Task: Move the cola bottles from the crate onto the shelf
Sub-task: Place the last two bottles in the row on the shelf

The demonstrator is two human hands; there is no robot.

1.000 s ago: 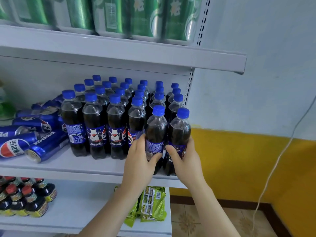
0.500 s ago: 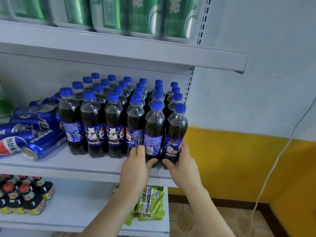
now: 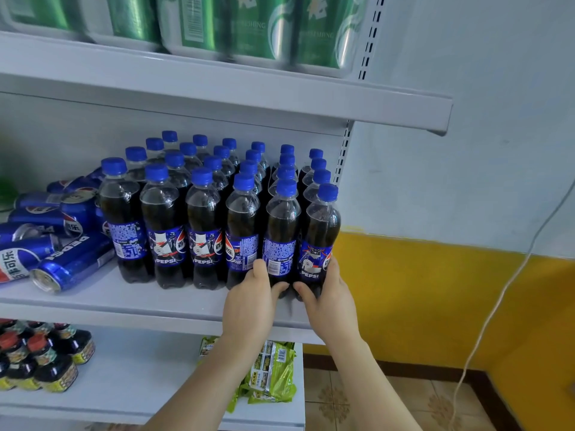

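While both forearms reached up from below, noted near-most: green snack packets [image 3: 270, 373] on lower shelf, dark jars [image 3: 46, 359] at far left of same level.

Left hand [image 3: 249, 301] wrapped low round second bottle from right [image 3: 281, 234], thumb across front near base, fingers curled behind out of view. Right hand [image 3: 328, 298] likewise curled round end bottle [image 3: 320, 241], thumb at front, fingertips at label's outer edge. Both bottles upright, bases apparently down on middle shelf [image 3: 124, 301], touching each other and next front-row bottle. Low grip probably chosen for steadying and sliding rather than lifting. Judged a squaring-up of front row flush with neighbours, near shelf lip.

Behind: remaining cola bottles [image 3: 174, 225] in tight rows running back to rear panel, blue caps stepped in file; packing close, likely for stability and space. Right-hand column hard by slotted upright [image 3: 342, 160]. Blue cola cans [image 3: 71, 259] lying on sides at left, touching bottle block.

Farthest: upper shelf, green can packs [image 3: 249, 26], blurred. Crate not in view; remaining stock cannot be told.
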